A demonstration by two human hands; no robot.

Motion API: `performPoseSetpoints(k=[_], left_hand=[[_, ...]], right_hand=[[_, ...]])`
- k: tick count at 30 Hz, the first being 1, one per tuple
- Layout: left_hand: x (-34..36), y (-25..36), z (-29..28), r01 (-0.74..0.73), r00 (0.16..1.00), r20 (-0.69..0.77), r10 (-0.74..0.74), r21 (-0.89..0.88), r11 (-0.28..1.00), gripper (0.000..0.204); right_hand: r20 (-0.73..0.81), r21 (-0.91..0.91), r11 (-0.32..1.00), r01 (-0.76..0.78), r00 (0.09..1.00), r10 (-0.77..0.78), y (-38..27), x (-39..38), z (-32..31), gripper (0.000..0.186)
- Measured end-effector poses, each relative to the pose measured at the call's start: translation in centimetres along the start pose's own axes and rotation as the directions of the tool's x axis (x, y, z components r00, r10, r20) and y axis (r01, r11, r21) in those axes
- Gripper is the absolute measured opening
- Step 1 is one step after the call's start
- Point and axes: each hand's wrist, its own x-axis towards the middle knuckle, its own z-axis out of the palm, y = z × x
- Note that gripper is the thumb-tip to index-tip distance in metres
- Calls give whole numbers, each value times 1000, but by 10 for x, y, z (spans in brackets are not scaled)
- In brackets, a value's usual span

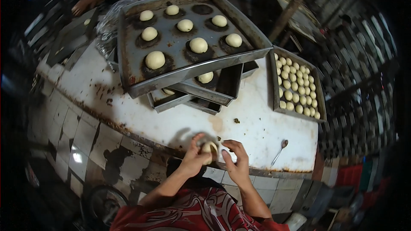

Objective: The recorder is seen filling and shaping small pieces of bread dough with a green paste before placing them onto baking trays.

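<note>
Over the near edge of the table, my left hand [195, 158] grips a pale piece of dough [209, 151] that looks hollowed or cupped, with a darker inner side. My right hand [236, 160] is just to the right of the dough, thumb and fingers apart and curved, with nothing visible between them. Beyond both hands rises a stack of metal baking trays. Its top tray [169, 49] carries several round dough balls [185, 25] in spaced rows. Another dough ball [205, 77] shows in a lower tray [222, 86].
A deep tray [276, 81] packed with small dough balls stands on the table's right. Near the front right lies a spoon [280, 152]. Dark crumbs [236, 120] dot the white tabletop [257, 132]. At the far left, another person's hand [80, 7] is above a tray [70, 38].
</note>
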Motion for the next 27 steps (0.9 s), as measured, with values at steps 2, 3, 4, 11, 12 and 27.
performPoseSetpoints(k=[2, 3, 4, 11, 12, 27], left_hand=[[-11, -4, 13, 41, 987, 144, -77, 242, 970, 70], [-12, -6, 14, 27, 992, 114, -55, 235, 972, 70], [-10, -7, 14, -26, 1000, 18, 21, 285, 958, 69], [14, -31, -9, -173, 801, -340, 492, 655, 735, 34], [17, -25, -8, -178, 774, -358, 523, 669, 722, 32], [-27, 103, -108, -328, 886, 214, 412, 916, 230, 34]], right_hand=[[175, -119, 991, 59, 984, -38, 11, 6, -5, 20], [241, -158, 981, 114, 968, -74, 23, 2, -2, 21], [207, -147, 986, 80, 977, -49, 27, -5, 1, 21], [118, 53, 993, 104, 987, -110, 52, -36, 51, 21], [207, 65, 990, 125, 969, -136, 52, -34, 53, 22], [291, -276, 857, 435, 888, -357, 46, 14, 159, 29]])
